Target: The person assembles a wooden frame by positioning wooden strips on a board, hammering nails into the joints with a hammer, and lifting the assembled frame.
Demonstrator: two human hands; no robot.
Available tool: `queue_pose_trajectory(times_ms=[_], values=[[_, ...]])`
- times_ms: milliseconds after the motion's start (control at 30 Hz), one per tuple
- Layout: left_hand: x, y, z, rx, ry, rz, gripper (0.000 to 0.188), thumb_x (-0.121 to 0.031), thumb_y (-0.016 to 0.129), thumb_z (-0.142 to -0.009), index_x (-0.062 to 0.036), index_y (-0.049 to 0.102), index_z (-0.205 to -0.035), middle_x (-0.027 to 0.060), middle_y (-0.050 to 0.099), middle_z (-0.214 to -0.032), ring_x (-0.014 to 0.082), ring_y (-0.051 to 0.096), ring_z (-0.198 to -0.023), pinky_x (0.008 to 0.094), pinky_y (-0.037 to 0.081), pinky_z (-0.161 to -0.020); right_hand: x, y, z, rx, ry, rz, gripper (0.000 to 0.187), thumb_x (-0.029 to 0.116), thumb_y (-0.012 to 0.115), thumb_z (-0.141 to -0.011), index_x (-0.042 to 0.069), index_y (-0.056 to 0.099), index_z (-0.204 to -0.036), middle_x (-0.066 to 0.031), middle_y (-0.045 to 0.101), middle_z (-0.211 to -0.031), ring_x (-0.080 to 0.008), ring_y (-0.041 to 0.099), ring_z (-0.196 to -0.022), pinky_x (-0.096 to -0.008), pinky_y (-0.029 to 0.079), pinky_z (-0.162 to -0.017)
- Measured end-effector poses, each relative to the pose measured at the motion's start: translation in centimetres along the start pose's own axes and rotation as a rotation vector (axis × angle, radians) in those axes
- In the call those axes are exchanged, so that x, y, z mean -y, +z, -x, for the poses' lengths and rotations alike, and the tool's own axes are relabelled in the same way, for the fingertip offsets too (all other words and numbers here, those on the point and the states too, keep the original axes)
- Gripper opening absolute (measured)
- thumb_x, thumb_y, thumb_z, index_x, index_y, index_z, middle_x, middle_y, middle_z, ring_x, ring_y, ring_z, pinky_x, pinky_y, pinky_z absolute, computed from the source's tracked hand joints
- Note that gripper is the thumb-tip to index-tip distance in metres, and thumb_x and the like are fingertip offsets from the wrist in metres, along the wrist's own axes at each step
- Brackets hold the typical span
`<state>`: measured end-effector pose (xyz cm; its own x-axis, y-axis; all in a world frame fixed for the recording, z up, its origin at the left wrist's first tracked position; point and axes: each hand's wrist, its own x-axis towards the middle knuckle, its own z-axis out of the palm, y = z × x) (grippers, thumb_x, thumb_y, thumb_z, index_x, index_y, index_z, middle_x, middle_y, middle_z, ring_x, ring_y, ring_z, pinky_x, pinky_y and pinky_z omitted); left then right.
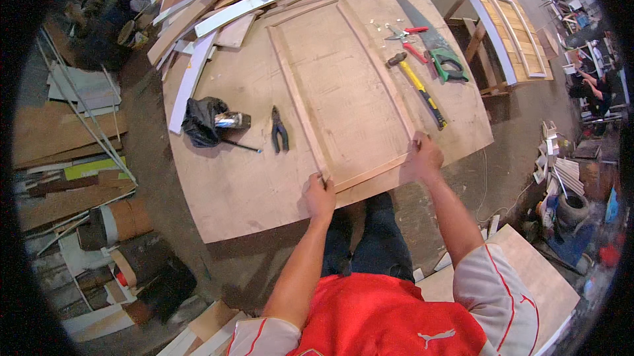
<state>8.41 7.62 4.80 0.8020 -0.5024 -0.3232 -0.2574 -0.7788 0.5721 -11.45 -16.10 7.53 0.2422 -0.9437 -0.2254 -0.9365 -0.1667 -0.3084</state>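
A long rectangular frame of thin wooden strips point(296, 95) lies flat on the plywood tabletop point(231, 191). At its near left corner, my left hand point(320, 199) is closed on the wood. My right hand point(423, 156) grips the near right corner, fingers wrapped round the strip. A short crosspiece point(373, 172) runs between both hands. Right of the frame lie a hammer point(420, 90) with a yellow and black handle, red-handled pincers point(406, 35) and a green-handled handsaw point(436, 49). Dark pliers point(279, 133) rest to its left.
A black plastic bag point(201, 121) and a small can point(231, 120) sit on the tabletop's left side. Wood strips point(244, 9) are heaped along the far edge. Beyond the right edge stands a wooden piece point(505, 32) on legs. Board offcuts point(79, 125) lie at left.
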Motion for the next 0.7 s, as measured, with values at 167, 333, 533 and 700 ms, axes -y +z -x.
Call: queue_pose_trajectory(times_ms=[167, 333, 533, 700], values=[[1.7, -0.9, -0.6, 0.002, 0.051, 0.001, 0.041, -0.036, 0.069, -0.098, -0.0059, 0.062, -0.124, 0.0203, 0.075, -0.097, 0.0410, 0.072, -0.094, 0.0500, 0.056, -0.081, -0.7, 3.4, -0.4, -0.221, -0.168, 0.060, 0.036, 0.023, 0.068, -0.093, 0.016, 0.066, -0.128, -0.0164, 0.067, -0.118, -0.0419, 0.066, -0.103, -0.0550, 0.053, -0.087], [4.9, -6.0, -3.8, -0.086, -0.028, 0.083, 0.035, -0.034, 0.072, -0.096, -0.0060, 0.068, -0.118, 0.0150, 0.075, -0.095, 0.0363, 0.072, -0.094, 0.0463, 0.055, -0.080, 8.9, 5.1, 3.3, -0.230, -0.525, -0.073, 0.035, 0.020, 0.074, -0.089, 0.011, 0.069, -0.123, -0.0148, 0.069, -0.114, -0.0375, 0.063, -0.108, -0.0493, 0.053, -0.093], [8.1, -12.4, -10.8, -0.325, 0.060, 0.135, 0.031, -0.032, 0.073, -0.096, -0.0055, 0.074, -0.112, 0.0125, 0.075, -0.097, 0.0336, 0.071, -0.095, 0.0451, 0.054, -0.082, 22.4, 9.3, 5.4, -0.049, -0.744, -0.302, 0.029, 0.020, 0.074, -0.088, 0.012, 0.072, -0.116, -0.0133, 0.070, -0.111, -0.0364, 0.065, -0.109, -0.0476, 0.055, -0.091], [7.6, -15.7, -15.8, -0.403, -0.020, 0.090, 0.032, -0.029, 0.071, -0.098, -0.0041, 0.072, -0.119, 0.0152, 0.073, -0.108, 0.0339, 0.071, -0.092, 0.0457, 0.054, -0.081, 29.5, 11.5, 5.0, 0.101, -0.795, -0.322, 0.026, 0.019, 0.071, -0.089, 0.013, 0.073, -0.115, -0.0121, 0.071, -0.110, -0.0341, 0.067, -0.107, -0.0465, 0.057, -0.087]])
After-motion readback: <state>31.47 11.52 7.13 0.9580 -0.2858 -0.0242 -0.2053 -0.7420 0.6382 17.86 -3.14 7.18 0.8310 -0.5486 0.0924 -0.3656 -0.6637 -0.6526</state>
